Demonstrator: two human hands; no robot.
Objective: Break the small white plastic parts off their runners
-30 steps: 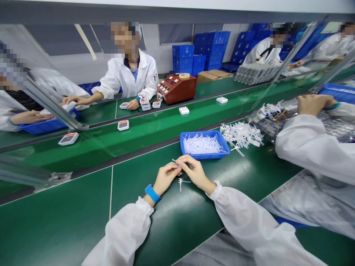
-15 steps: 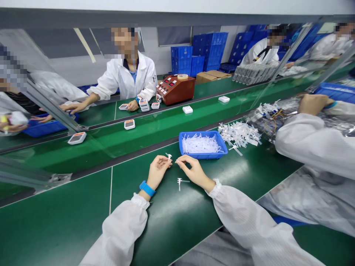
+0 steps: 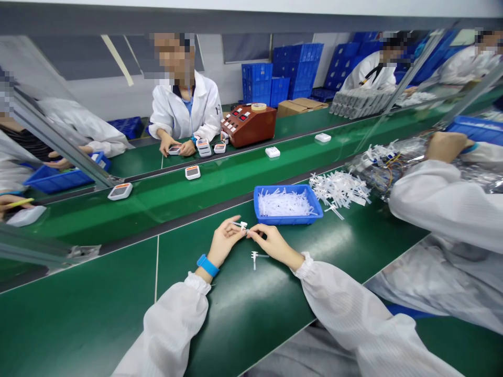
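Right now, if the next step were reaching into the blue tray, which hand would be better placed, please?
Probably the right hand: it is nearer the blue tray, just in front of it. The left hand is farther off and holds a small white fitting.

A glossy sheen was thrown back by the smooth green worktop (image 3: 98, 314) across the lower frame. Smooth white plastic was seen in the branched fitting (image 3: 244, 225) at the centre, and translucent plastic in the cut tubes (image 3: 285, 203) heaped in the blue tray (image 3: 288, 220), itself moulded in smooth, slightly shiny plastic. Thin, matt, finely striped cloth was worn as white sleeves (image 3: 176, 314) at the bottom. Grey metal was shown by the post (image 3: 58, 137) at upper left, matt cardboard by the carton (image 3: 301, 106) at upper centre, and crinkled, shiny plastic by the bags (image 3: 477, 172) at right.
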